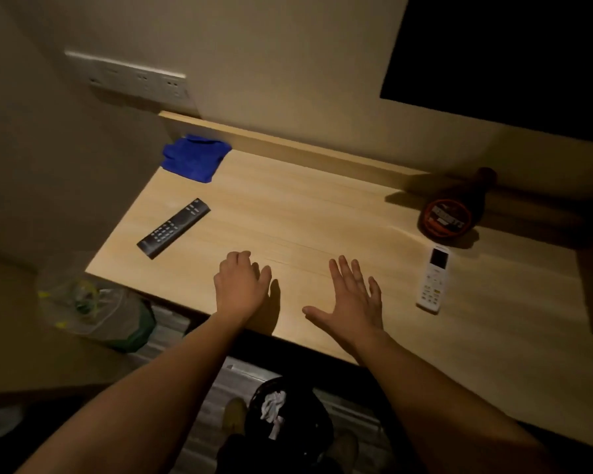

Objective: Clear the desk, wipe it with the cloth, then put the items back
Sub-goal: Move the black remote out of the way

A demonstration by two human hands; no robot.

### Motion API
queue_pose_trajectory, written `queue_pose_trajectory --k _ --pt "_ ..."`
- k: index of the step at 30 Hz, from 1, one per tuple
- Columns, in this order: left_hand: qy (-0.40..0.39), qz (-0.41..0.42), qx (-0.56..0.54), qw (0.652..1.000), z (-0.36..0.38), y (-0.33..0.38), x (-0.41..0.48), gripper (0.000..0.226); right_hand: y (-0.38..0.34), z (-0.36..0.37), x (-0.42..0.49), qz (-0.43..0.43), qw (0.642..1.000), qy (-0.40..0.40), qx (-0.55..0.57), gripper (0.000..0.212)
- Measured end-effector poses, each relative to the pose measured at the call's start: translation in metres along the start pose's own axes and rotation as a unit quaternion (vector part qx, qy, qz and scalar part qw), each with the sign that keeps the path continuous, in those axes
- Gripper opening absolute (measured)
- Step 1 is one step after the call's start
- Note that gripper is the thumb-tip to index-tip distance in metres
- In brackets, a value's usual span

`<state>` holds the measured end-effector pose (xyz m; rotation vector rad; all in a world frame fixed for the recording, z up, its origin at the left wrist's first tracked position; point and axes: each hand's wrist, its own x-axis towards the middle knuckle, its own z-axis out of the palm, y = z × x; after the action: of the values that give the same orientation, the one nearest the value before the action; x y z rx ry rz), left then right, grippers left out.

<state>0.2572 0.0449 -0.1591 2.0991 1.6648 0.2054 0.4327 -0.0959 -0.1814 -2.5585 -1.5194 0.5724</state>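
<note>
On the light wooden desk (pixel 305 206), seen from the head camera looking down, four things lie well apart and both hands are over the near middle. The blue cloth (pixel 195 158) is crumpled in the far left corner, against the raised wooden strip (pixel 288 145) that runs along the back of the desk. Nearer and a little left of it, a black remote control (pixel 174 227) lies flat, buttons up, set at a slant with one end towards the near left edge. At the right, a white remote control (pixel 433 279) with a small dark screen at its far end lies flat, pointing roughly away from the person. Just beyond it a dark brown bottle (pixel 451 213) with a red-orange label is close to the back strip, in shadow; whether it stands or lies cannot be told from this angle. The left hand (pixel 242 282) is just inside the near edge, back up, fingers loosely curled and grasping nothing. The right hand (pixel 351 295) is beside it to the right, palm down, fingers straight and spread, thumb out to the left, also holding nothing. Whether either hand touches the wood is unclear. On the wall at the far left is a white socket panel (pixel 131 78), and at the far right a black screen (pixel 514 56). Below the desk, a clear plastic bag (pixel 93 309) sits on the left, and a black waste bin (pixel 288 422) with white crumpled paper (pixel 273 405) in it stands near the person's feet.
</note>
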Motion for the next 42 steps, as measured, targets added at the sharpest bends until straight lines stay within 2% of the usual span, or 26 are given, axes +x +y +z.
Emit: queue_pose_trajectory --k 8,13,17,20,23,32,36,39,42 --pt "0.023 -0.066 0.008 0.998 -0.064 -0.116 0.062 0.059 -0.064 0.039 0.037 0.024 0.999 -0.045 0.012 0.125" --pt "0.040 -0.055 0.009 0.998 -0.081 -0.147 0.097 0.058 -0.064 0.046 0.041 0.040 0.999 -0.037 -0.004 0.125" --pt "0.003 -0.060 0.030 0.998 -0.083 -0.160 0.121 0.069 -0.066 0.046 0.041 0.049 0.998 -0.037 -0.013 0.124" --pt "-0.022 -0.049 0.064 0.996 -0.079 -0.166 0.133 0.057 -0.066 0.046 0.041 0.053 0.998 -0.039 -0.014 0.123" --pt "-0.011 -0.039 0.085 0.996 -0.076 -0.170 0.138 0.043 -0.066 0.046 0.041 0.052 0.998 -0.038 -0.015 0.122" --pt "-0.005 -0.029 0.051 0.998 -0.072 -0.150 0.127 0.049 -0.065 0.044 0.042 0.051 0.998 -0.042 0.005 0.122" --pt "-0.037 -0.016 -0.033 0.999 -0.058 -0.114 0.105 0.054 -0.065 0.039 0.040 0.043 0.998 -0.048 0.028 0.121" --pt "-0.071 0.006 -0.067 0.995 -0.034 -0.088 0.088 0.058 -0.059 0.035 0.026 0.039 0.998 -0.010 0.044 0.116" --pt "-0.107 0.034 -0.074 0.991 -0.011 -0.049 0.062 0.053 -0.038 0.029 0.001 0.058 0.997 0.032 0.050 0.115"
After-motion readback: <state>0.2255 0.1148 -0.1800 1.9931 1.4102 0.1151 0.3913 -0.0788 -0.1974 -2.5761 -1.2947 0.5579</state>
